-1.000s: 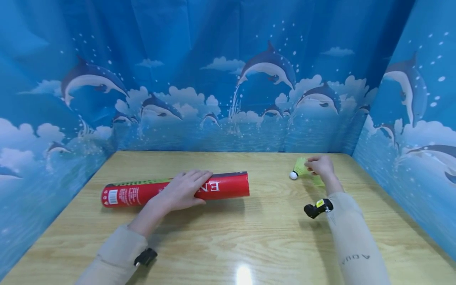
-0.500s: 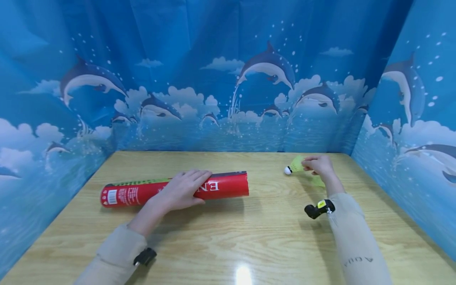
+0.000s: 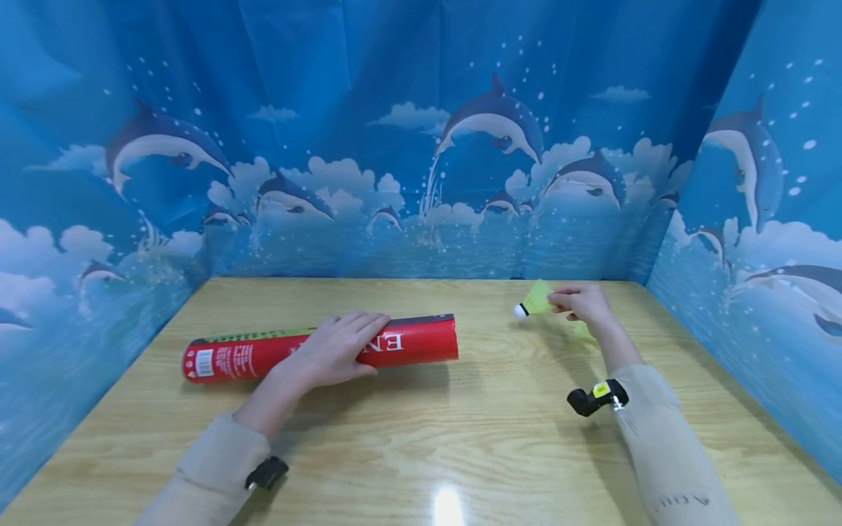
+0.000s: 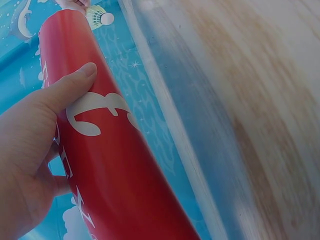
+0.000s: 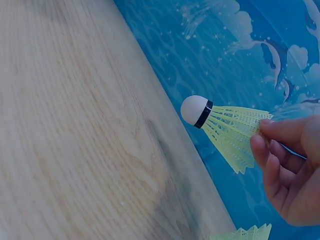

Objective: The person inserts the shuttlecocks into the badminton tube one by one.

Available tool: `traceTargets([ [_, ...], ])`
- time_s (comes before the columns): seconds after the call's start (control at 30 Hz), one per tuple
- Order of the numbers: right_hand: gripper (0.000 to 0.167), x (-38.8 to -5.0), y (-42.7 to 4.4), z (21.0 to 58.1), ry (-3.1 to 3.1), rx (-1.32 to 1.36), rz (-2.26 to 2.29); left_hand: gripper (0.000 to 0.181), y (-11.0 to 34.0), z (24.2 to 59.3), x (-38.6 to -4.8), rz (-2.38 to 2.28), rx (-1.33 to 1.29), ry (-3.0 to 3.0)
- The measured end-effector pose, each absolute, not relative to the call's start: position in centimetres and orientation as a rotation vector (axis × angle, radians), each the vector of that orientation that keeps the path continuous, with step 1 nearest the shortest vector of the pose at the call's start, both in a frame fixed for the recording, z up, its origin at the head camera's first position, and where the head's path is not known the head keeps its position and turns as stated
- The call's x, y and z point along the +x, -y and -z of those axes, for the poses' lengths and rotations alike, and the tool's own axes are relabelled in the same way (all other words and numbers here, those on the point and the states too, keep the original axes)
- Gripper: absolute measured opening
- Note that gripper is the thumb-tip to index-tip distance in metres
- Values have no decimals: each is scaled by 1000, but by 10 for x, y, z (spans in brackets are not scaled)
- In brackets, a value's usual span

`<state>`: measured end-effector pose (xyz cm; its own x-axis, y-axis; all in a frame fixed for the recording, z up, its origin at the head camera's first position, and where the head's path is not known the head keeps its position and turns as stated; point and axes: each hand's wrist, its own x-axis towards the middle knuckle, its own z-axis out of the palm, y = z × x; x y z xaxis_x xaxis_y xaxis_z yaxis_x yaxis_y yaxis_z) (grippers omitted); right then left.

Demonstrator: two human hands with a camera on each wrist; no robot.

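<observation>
My left hand (image 3: 338, 351) grips a red shuttlecock tube (image 3: 414, 342) from above, around its middle. The tube lies roughly crosswise; its right end sits above a shadow, slightly raised from the table. In the left wrist view, the thumb presses along the red tube wall (image 4: 115, 165). At the right, my right hand (image 3: 582, 303) pinches a yellow shuttlecock (image 3: 538, 298) by the rim of its skirt, held off the table. Its white cork (image 5: 194, 110) with a black band points left, towards the tube. Under the right hand, a second yellow shuttlecock (image 3: 582, 333) is on the table, partly hidden.
The wooden table (image 3: 395, 453) ends at the back against a blue dolphin-print curtain (image 3: 395, 146), which also hangs along the left and right sides. A small black wrist camera (image 3: 595, 397) is strapped to the right sleeve, another (image 3: 267, 473) to the left.
The right hand has carried the held shuttlecock a little left and up, its cork turning further left. The left hand and the tube have hardly moved.
</observation>
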<state>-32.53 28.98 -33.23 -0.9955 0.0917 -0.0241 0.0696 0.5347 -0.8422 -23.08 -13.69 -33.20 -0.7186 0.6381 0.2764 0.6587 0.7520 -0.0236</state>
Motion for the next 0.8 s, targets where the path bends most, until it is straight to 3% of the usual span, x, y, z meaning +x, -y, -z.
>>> traceTargets([
  [0.8, 41, -262, -244, 315, 2683, 132, -1653, 89, 139, 331, -231, 124, -1024, 2673],
])
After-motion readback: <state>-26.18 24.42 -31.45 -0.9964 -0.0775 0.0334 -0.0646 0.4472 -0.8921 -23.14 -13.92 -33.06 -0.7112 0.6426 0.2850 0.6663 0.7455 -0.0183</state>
